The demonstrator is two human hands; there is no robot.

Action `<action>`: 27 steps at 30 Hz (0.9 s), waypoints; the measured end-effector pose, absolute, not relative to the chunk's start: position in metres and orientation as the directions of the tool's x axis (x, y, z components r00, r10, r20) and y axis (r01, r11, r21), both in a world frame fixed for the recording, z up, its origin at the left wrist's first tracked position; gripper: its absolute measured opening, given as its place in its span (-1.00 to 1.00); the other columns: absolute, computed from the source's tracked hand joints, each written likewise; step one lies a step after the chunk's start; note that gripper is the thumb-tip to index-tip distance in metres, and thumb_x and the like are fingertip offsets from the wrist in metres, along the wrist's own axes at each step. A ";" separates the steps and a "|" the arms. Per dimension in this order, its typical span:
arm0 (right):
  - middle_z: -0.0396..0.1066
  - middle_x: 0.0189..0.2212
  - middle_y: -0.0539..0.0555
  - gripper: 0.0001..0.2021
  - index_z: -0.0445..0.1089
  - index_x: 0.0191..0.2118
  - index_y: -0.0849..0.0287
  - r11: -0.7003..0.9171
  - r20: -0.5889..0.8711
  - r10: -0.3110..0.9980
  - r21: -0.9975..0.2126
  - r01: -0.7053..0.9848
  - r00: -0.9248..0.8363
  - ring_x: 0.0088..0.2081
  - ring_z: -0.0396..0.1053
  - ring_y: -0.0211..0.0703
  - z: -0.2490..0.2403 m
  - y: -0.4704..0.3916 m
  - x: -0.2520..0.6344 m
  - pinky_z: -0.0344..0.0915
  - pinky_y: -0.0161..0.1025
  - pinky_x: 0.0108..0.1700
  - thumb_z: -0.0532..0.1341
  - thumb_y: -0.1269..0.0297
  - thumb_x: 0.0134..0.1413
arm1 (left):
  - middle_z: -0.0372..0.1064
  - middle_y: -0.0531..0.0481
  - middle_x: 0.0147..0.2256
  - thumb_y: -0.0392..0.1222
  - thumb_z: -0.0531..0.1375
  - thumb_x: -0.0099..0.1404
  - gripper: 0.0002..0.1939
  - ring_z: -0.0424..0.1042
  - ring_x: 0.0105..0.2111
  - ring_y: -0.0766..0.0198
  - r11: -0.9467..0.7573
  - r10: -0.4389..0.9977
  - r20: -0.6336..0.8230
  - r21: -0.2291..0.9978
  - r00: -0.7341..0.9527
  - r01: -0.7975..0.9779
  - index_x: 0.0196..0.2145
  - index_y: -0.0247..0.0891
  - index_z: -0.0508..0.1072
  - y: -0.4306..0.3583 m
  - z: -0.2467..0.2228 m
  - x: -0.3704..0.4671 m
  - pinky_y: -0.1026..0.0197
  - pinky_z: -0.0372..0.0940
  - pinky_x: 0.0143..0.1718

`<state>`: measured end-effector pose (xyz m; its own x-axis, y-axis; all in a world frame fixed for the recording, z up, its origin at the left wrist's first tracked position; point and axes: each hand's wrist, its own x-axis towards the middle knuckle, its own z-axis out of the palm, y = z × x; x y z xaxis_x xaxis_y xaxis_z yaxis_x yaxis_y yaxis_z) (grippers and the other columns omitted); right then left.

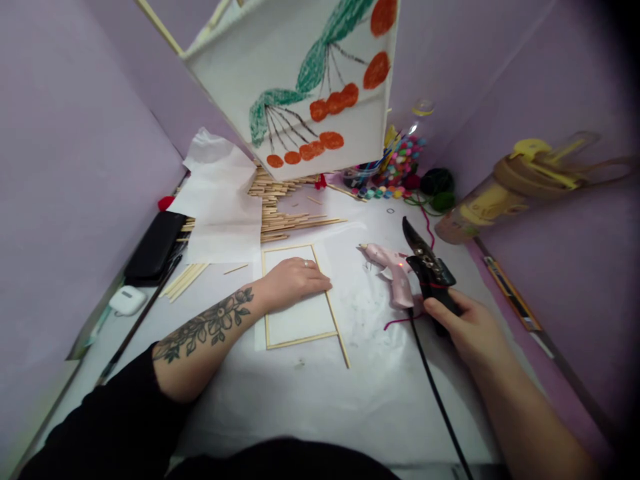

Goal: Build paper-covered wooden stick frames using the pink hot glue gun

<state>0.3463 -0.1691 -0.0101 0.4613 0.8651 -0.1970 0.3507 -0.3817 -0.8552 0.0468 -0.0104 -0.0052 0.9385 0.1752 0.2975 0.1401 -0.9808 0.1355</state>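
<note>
We see the stick frame (303,341) lying flat on white paper (303,323) near the middle of the table (300,407): pale, thin sticks in a rectangle, the right one running past the corner towards us. Our left hand (295,283) lies palm down across it, fingers extended and close together, hiding part of the left side and the inside. Our right hand (465,320) is closed around the black-handled pruning shears (431,267); we cannot tell how far their blades are parted. Just beside them lies the pink glue gun (395,270), its cord (435,380) cut off at the bottom edge. Open tabletop stretches between frame and glue gun, and nearer us.
</note>
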 end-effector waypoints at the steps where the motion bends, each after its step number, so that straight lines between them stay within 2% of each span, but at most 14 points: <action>1: 0.51 -0.34 0.01 -0.63 0.51 -0.23 0.14 -0.386 -0.198 0.863 -0.852 0.354 0.464 -0.30 0.40 -0.03 -0.010 -0.169 0.347 0.26 -0.26 -0.37 0.31 -0.01 -0.13 | 0.52 0.02 -0.17 -0.23 0.02 0.43 -0.79 0.42 -0.20 0.28 -0.984 0.166 0.294 0.113 0.941 0.138 -0.13 -0.18 0.46 -0.011 -0.005 0.048 0.21 0.24 -0.25; 5: 0.49 -0.39 0.00 -0.64 0.51 -0.27 0.13 -0.393 -0.200 0.858 -0.849 0.354 0.473 -0.36 0.39 -0.06 -0.011 -0.169 0.347 0.25 -0.26 -0.40 0.32 -0.01 -0.17 | 0.49 -0.01 -0.27 -0.30 0.02 0.41 -0.79 0.39 -0.24 0.26 -0.988 0.155 0.237 0.021 0.959 0.155 -0.28 -0.21 0.45 -0.012 -0.004 0.056 0.20 0.21 -0.31; 8: 0.48 -0.40 0.00 -0.61 0.50 -0.25 0.13 -0.393 -0.205 0.856 -0.855 0.338 0.475 -0.39 0.38 -0.08 -0.010 -0.168 0.344 0.23 -0.26 -0.43 0.32 -0.03 -0.18 | 0.46 -0.01 -0.30 -0.32 0.03 0.39 -0.81 0.36 -0.25 0.24 -0.988 0.145 0.221 -0.019 0.964 0.153 -0.32 -0.23 0.41 -0.012 -0.005 0.059 0.19 0.18 -0.32; 13: 0.44 -0.45 0.01 -0.61 0.49 -0.27 0.15 -0.395 -0.181 0.835 -0.855 0.337 0.520 -0.39 0.35 -0.06 -0.008 -0.169 0.338 0.21 -0.24 -0.41 0.31 -0.05 -0.16 | 0.45 0.02 -0.26 -0.34 0.02 0.40 -0.83 0.34 -0.23 0.25 -0.991 0.136 0.250 0.017 0.959 0.136 -0.27 -0.24 0.39 -0.009 -0.005 0.057 0.19 0.18 -0.27; 16: 0.46 -0.41 0.01 -0.60 0.49 -0.25 0.15 -0.389 -0.188 0.849 -0.855 0.342 0.494 -0.35 0.37 -0.05 -0.010 -0.169 0.341 0.22 -0.24 -0.39 0.31 -0.04 -0.16 | 0.46 0.01 -0.25 -0.33 0.02 0.40 -0.82 0.34 -0.22 0.26 -0.990 0.139 0.243 0.037 0.960 0.134 -0.28 -0.23 0.40 -0.008 -0.005 0.055 0.19 0.17 -0.26; 20: 0.49 -0.35 0.01 -0.59 0.49 -0.21 0.15 -0.393 -0.206 0.860 -0.851 0.349 0.467 -0.32 0.39 -0.05 -0.012 -0.169 0.346 0.24 -0.26 -0.38 0.31 -0.02 -0.13 | 0.46 -0.02 -0.26 -0.33 0.01 0.40 -0.80 0.35 -0.22 0.25 -0.990 0.143 0.226 0.032 0.964 0.139 -0.29 -0.22 0.41 -0.008 -0.005 0.054 0.18 0.18 -0.26; 27: 0.51 -0.38 0.00 -0.63 0.51 -0.24 0.15 -0.393 -0.178 0.858 -0.831 0.393 0.481 -0.31 0.41 -0.02 -0.009 -0.169 0.344 0.27 -0.24 -0.34 0.30 -0.01 -0.13 | 0.47 -0.01 -0.27 -0.35 0.01 0.39 -0.80 0.36 -0.23 0.25 -0.989 0.147 0.233 0.026 0.961 0.145 -0.29 -0.22 0.42 -0.008 -0.006 0.054 0.18 0.18 -0.27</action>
